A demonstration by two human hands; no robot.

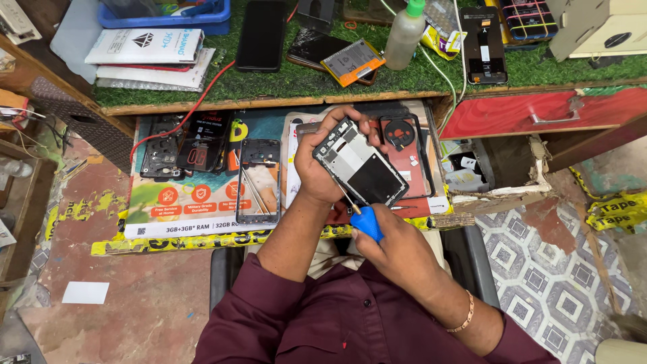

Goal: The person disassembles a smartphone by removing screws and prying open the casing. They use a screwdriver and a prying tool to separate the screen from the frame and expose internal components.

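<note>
Hands gripping: left (317,176) one opened phone (359,166), right (394,246) one blue screwdriver (364,220).

Your left hand (317,168) is gripping the phone (360,165) above the tray (202,226); your right hand (397,249) is holding the screwdriver (360,216) just below it. A frame (258,180) is lying left, a drawer (539,111) right.
</note>
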